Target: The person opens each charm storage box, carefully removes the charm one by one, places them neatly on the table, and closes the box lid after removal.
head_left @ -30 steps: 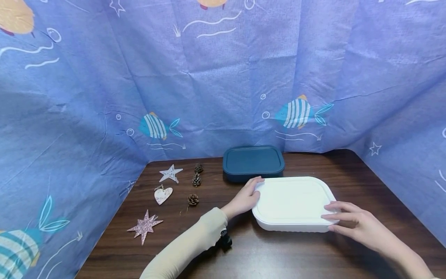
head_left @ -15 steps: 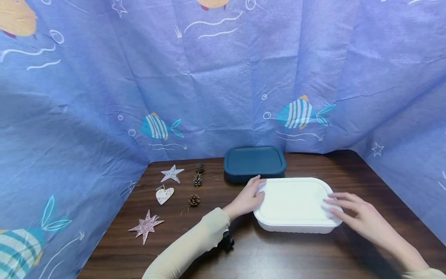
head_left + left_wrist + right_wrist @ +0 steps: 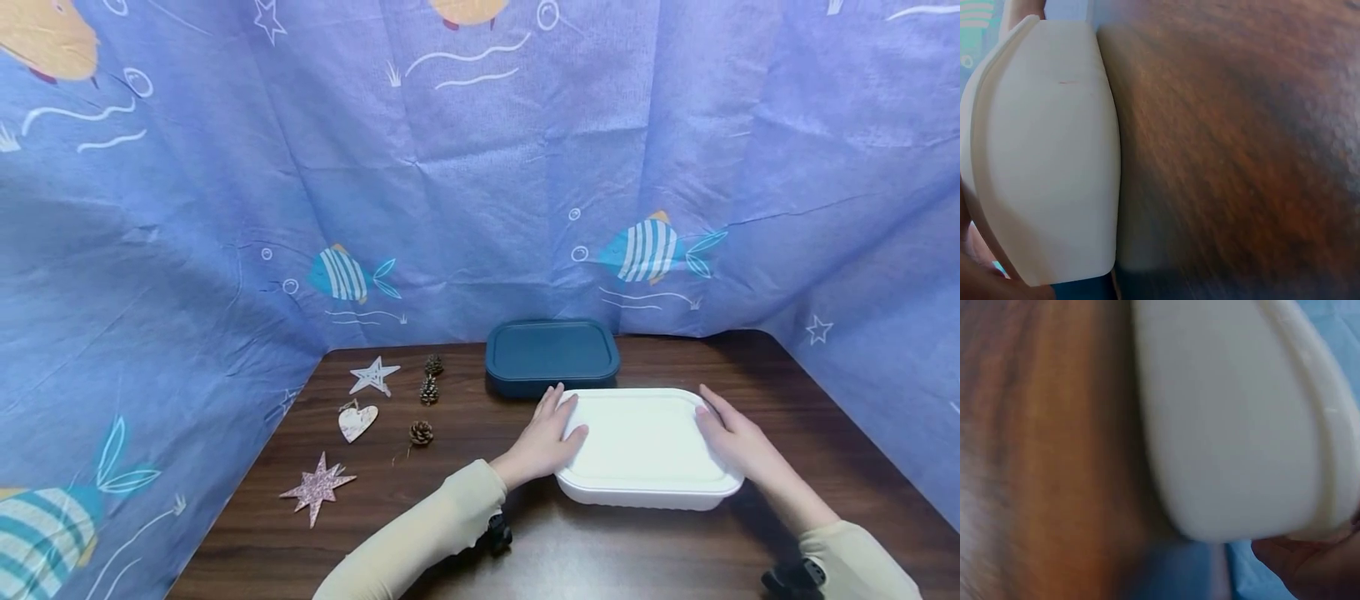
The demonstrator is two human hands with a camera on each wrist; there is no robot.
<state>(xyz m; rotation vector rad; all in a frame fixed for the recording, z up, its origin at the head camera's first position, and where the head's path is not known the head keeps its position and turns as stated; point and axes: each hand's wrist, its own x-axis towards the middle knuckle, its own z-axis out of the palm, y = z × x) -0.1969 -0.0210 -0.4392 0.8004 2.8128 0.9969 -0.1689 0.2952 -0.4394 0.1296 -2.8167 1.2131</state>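
Note:
A white lidded storage box (image 3: pixel 642 442) sits on the brown table. In the head view my left hand (image 3: pixel 542 442) grips its left end, thumb on the lid and fingers at the far left corner. My right hand (image 3: pixel 742 437) holds the right end, its thumb over the lid's edge and its fingers reaching along the far right side. The left wrist view shows the box's smooth side wall (image 3: pixel 1047 150) close up, with parts of fingers at its rim. A similar wall (image 3: pixel 1229 425) fills the right wrist view, with part of the hand below the rim.
Directly behind the white box stands a dark blue lidded box (image 3: pixel 552 352). On the table's left lie a white star (image 3: pixel 373 377), a heart ornament (image 3: pixel 357 422), a pink glittery star (image 3: pixel 318 488) and pine cones (image 3: pixel 422 432). A blue fish-print curtain (image 3: pixel 480 200) surrounds the table.
My right hand has shifted from the box's near right side to its far right edge, thumb now over the lid. My left thumb has moved further onto the lid. The view has shifted slightly.

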